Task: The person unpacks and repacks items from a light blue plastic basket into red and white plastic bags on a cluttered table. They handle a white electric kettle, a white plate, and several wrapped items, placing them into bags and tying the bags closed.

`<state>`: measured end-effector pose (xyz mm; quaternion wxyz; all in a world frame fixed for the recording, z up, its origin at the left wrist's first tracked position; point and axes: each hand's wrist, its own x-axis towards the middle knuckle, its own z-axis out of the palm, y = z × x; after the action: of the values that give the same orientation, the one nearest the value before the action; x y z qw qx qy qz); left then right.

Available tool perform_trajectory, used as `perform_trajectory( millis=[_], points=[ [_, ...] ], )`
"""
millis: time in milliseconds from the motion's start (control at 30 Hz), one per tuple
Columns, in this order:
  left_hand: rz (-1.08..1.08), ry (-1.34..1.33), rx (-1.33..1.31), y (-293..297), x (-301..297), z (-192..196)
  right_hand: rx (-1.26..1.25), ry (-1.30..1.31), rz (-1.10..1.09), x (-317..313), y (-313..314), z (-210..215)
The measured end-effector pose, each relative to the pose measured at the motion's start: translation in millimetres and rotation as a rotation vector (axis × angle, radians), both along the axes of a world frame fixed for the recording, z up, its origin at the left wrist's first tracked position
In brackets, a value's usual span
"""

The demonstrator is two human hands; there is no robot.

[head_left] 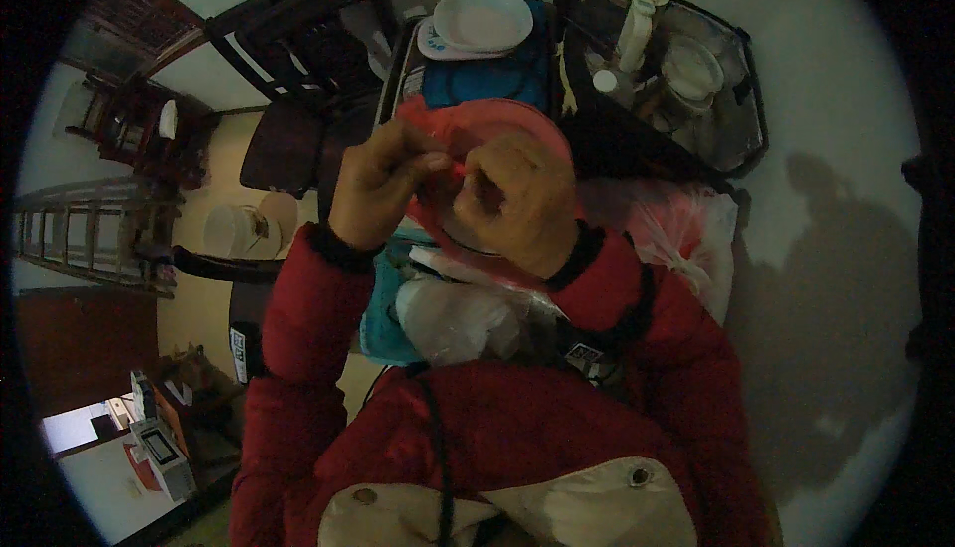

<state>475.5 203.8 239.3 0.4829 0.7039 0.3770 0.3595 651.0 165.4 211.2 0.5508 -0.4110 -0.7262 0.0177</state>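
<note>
Lying beneath both hands (370, 191) (527, 199) is red plastic (464, 127).

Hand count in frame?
2. Left hand at centre-left, right hand just right of it, both closed on the red plastic between them. No other hands show; some fingertips are hidden.

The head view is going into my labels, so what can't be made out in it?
All in the head view:
- Anything between the left hand and right hand: dim, small, partly behind fingers.
- Part of the red round item: behind the right hand.
- The whitish plastic bag's contents: cloudy plastic.
- The red jacket's bottom: lower edge.
</note>
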Motion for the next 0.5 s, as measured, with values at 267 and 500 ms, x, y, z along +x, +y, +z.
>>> perform_trajectory(
  millis=[267,500],
  points=[
    [0.101,0.195,0.321,-8.7,2.6,-5.7,-0.067,-0.117,0.028,12.8,-4.0,10.3],
    [0.185,-0.139,0.269,-30.0,20.4,-21.0,-0.145,-0.08,-0.029,21.2,-22.7,20.9]
  ],
)
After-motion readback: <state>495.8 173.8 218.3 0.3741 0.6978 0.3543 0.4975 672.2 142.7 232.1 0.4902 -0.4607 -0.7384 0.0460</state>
